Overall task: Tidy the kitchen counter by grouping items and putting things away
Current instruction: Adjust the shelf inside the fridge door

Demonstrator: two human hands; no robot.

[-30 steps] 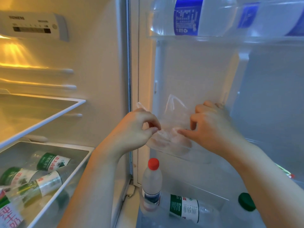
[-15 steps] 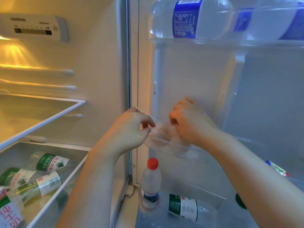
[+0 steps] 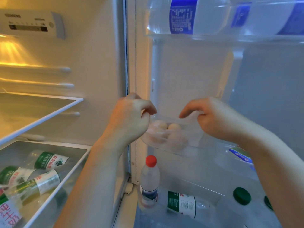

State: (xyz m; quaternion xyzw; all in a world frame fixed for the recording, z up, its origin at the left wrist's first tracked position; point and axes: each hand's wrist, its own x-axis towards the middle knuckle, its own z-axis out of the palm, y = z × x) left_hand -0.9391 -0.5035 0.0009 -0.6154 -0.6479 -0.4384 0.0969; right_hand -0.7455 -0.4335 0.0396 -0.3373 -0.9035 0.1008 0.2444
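The eggs (image 3: 162, 127), pale and pinkish, lie bunched at the left end of a clear door tray (image 3: 194, 143) on the open fridge door. They sit between the two hands and a little below them, seen through the tray's transparent wall; a thin film seems to lie over them, but it is too faint to be sure.

The left hand (image 3: 131, 119) hangs just left of the eggs, its fingers curled and the thumb and forefinger tips drawn close together right above the tray's left corner. Whether they pinch any clear plastic cannot be told. The right hand (image 3: 217, 119) is above the tray to the right of the eggs, apart from them, with fingers loosely bent, the forefinger reaching left, and nothing visible in its grasp.

Below the tray, a red-capped bottle (image 3: 149, 178) stands upright in the bottom door shelf, beside a green-labelled bottle (image 3: 182, 205) lying on its side. Large blue-labelled bottles (image 3: 182, 15) lie in the top door shelf. At left, inside the fridge, more green-labelled bottles rest in a drawer (image 3: 49, 143) under a glass shelf (image 3: 41, 109).
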